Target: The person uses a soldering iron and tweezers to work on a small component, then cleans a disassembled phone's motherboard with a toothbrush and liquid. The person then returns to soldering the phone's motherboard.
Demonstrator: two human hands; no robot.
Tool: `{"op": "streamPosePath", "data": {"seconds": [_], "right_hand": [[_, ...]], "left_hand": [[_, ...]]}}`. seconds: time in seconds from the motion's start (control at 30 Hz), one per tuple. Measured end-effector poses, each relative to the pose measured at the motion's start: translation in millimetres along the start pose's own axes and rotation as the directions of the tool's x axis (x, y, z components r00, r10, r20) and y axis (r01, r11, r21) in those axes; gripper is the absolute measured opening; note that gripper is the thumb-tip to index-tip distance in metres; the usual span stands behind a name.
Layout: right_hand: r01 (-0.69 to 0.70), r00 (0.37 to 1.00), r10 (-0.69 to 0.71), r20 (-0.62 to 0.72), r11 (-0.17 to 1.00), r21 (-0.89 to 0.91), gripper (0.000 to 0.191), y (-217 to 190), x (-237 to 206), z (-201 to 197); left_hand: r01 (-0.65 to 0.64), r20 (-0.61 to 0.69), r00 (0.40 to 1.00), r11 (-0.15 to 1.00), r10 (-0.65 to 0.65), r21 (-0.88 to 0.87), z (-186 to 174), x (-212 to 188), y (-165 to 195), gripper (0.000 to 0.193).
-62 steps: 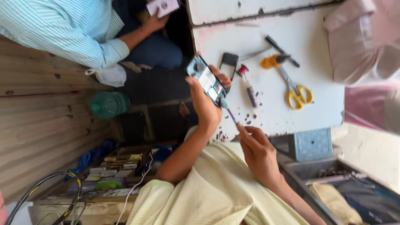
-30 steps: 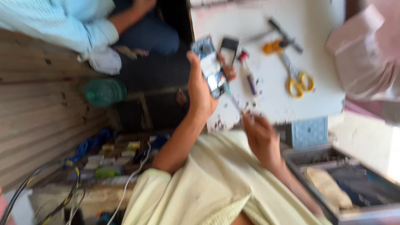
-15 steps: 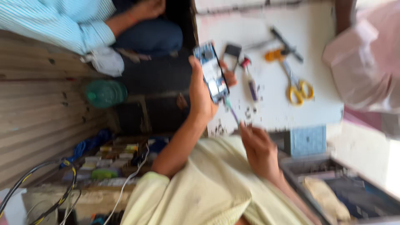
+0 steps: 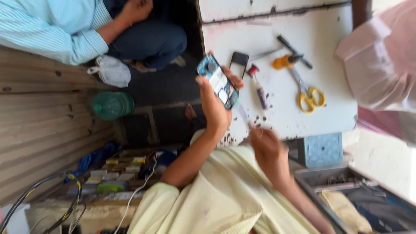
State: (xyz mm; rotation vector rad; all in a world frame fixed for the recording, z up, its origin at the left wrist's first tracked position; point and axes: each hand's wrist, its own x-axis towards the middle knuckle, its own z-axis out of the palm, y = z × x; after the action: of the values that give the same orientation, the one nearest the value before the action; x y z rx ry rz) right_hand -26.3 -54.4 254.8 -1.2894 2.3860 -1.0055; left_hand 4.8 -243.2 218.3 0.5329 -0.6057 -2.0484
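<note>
Blue-edged and stripped of its cover, the opened phone (image 4: 218, 81) sits raised above the white tabletop (image 4: 320, 108), left hand (image 4: 215, 108) fingers curled shut around it, likely to face its circuit board toward the right hand. Blurred, the right hand (image 4: 268, 149) pinches a thin tool (image 4: 243, 116) whose tip nears the phone's lower edge.

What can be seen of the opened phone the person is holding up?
The opened phone is a slim rectangular handset with its back cover off, showing a blue circuit board with small metallic and dark parts. It is held tilted above the edge of the white table, clasped in the left hand, fingers wrapped round its edges. The right hand is just below; motion blur hides finer detail.
</note>
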Motion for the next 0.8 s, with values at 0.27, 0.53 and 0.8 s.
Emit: {"op": "streamPosePath", "data": {"seconds": [0.27, 0.53, 0.8], "right_hand": [[-0.048, 0.998, 0.045, 0.038, 0.997, 0.063, 0.033, 3, 3, -1], [-0.158, 0.987, 0.156, 0.047, 0.986, 0.049, 0.037, -31, 23, -22], [-0.051, 0.999, 0.051, -0.010, 0.998, -0.044, 0.033, -10, -5, -28]], "left_hand": [[0.256, 0.041, 0.967, 0.957, -0.253, -0.138, -6, 9, 11, 0.075], [0.355, 0.111, 0.934, 0.915, -0.339, -0.194, 0, 9, 10, 0.065], [0.349, 0.145, 0.935, 0.913, -0.324, -0.213, 3, 19, 19, 0.083]]}}
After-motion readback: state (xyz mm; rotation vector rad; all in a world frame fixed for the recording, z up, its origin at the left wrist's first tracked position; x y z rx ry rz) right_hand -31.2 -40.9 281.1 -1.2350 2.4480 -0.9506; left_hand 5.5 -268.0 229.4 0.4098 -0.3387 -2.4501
